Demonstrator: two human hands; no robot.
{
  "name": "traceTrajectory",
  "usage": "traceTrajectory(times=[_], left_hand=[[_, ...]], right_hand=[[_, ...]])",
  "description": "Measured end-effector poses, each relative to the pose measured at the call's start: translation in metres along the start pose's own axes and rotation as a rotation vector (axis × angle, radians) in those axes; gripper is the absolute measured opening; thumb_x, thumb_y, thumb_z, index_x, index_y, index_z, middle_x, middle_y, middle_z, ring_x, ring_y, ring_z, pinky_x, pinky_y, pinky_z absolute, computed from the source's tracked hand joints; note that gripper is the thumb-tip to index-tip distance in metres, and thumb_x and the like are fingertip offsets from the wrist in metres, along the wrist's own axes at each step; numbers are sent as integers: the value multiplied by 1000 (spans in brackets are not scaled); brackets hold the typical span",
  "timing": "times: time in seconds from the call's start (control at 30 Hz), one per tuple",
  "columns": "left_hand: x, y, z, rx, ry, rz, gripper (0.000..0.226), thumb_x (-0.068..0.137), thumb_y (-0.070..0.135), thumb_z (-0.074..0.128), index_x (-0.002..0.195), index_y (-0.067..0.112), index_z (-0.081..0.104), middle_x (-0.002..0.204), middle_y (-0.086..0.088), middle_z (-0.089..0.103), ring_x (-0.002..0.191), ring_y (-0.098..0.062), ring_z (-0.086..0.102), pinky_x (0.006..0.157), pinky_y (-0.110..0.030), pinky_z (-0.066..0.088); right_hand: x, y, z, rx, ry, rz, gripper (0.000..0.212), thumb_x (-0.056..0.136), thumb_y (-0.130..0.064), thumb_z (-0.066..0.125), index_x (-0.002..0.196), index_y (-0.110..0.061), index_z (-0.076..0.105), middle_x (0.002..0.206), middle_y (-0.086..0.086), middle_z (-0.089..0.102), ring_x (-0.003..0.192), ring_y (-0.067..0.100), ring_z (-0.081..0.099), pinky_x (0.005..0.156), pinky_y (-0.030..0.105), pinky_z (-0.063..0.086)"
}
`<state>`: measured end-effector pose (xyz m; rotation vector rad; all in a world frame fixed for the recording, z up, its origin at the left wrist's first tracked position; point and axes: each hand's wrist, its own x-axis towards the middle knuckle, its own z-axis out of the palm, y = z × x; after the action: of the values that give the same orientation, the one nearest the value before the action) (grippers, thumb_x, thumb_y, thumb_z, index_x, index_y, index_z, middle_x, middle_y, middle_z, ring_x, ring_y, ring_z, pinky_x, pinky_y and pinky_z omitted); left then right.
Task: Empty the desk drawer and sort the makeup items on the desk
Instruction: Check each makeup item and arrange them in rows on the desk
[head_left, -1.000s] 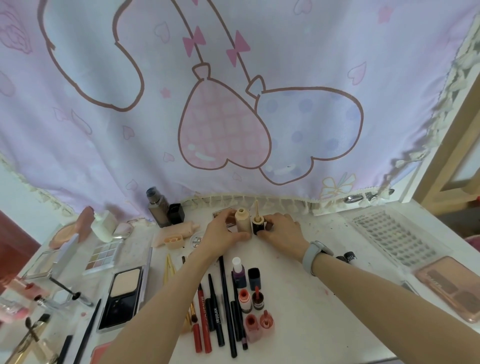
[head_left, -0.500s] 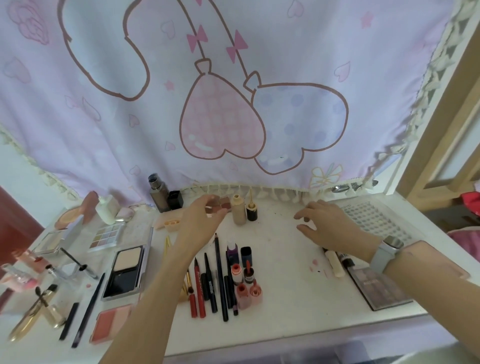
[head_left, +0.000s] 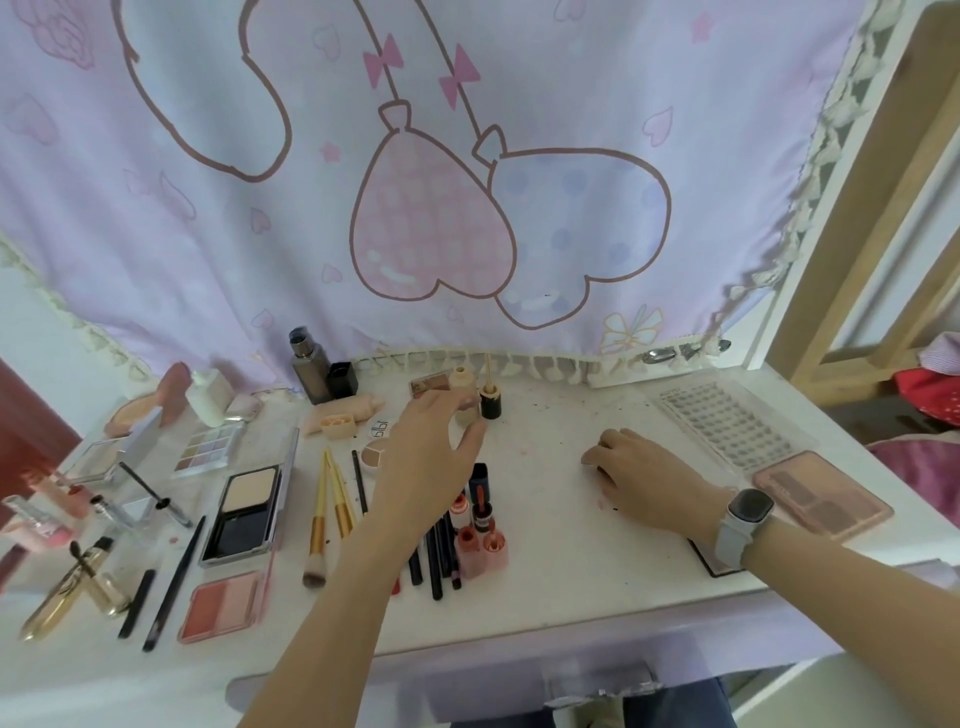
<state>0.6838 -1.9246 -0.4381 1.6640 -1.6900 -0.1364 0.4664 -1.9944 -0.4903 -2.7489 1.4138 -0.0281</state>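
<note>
My left hand (head_left: 431, 457) hangs over the middle of the white desk (head_left: 561, 561), its fingers (head_left: 470, 441) relaxed and spread, close to the beige foundation bottle (head_left: 462, 387) and the small black bottle (head_left: 490, 402) with a thin stick standing in it. My right hand (head_left: 644, 478) rests on the desk with curled fingers; whether it holds something, I cannot tell. A grey watch (head_left: 740, 525) is on this wrist. Pencils (head_left: 436, 556) and red lip tints (head_left: 480, 540) lie partly under my left forearm, and the powder compact (head_left: 244, 512) lies open at the left.

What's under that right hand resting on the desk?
The right hand lies knuckles-up with fingers curled onto the white desk. Only bare desk shows around it; anything beneath the palm or fingers is covered and cannot be seen.
</note>
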Motion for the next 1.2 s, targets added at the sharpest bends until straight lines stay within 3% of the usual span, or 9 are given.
traceTrajectory(times=[0.13,0.27,0.4,0.57,0.7,0.8,0.97,1.13,1.2], left_hand=[[-4,10,5,-48,-72,36,30,91,26,54,120,20,57,113,12,55,111,-5,48,87,-10,27],[-2,22,12,-111,-181,107,40,90,35,53,129,23,48,116,14,51,103,0,46,84,-12,32],[1,34,21,-36,-277,126,35,93,40,45,123,23,46,96,11,55,74,-4,48,67,-22,38],[2,39,19,269,-267,210,37,97,42,24,121,19,40,103,8,52,71,-13,47,61,-26,36],[6,37,12,310,-304,231,38,97,40,23,122,19,42,94,10,52,69,-11,42,60,-25,30],[14,33,7,115,-319,174,36,98,34,24,113,13,50,65,12,42,59,-12,42,54,-25,31],[22,27,-13,-9,-283,195,30,98,31,28,104,15,53,58,10,39,50,-4,37,50,-18,31],[28,20,-21,84,-320,222,32,97,35,27,109,18,52,66,12,44,58,-3,43,56,-23,34],[28,19,-22,109,-333,238,34,96,38,26,110,21,51,69,12,45,62,-4,45,61,-28,36]], right_hand=[[7,-6,-28,598,216,216,26,91,-14,53,114,-14,64,106,-1,56,94,14,54,80,13,33],[6,-16,-60,1370,270,307,10,86,-3,59,84,-10,66,86,8,62,75,15,61,71,17,55],[2,-32,-68,1647,250,281,6,87,-3,58,80,-3,59,71,7,60,59,9,60,57,15,51],[-3,-38,-71,1363,217,311,28,91,-31,54,76,-9,58,46,-2,50,40,10,39,44,15,33],[0,-44,-74,1275,243,272,33,94,-30,49,66,-13,49,39,-8,41,36,6,29,44,18,26],[3,-49,-78,1109,372,154,24,94,-21,49,70,-18,45,51,-11,42,43,3,35,48,14,30],[0,-46,-87,941,363,-162,20,92,-18,47,98,-37,44,77,-5,44,65,1,40,62,15,37],[11,-50,-87,889,321,-40,34,99,-27,32,92,-6,57,61,-6,55,52,3,46,59,17,36],[14,-52,-83,881,378,-62,22,98,-19,37,97,-16,59,70,-1,56,58,6,47,59,20,38]])
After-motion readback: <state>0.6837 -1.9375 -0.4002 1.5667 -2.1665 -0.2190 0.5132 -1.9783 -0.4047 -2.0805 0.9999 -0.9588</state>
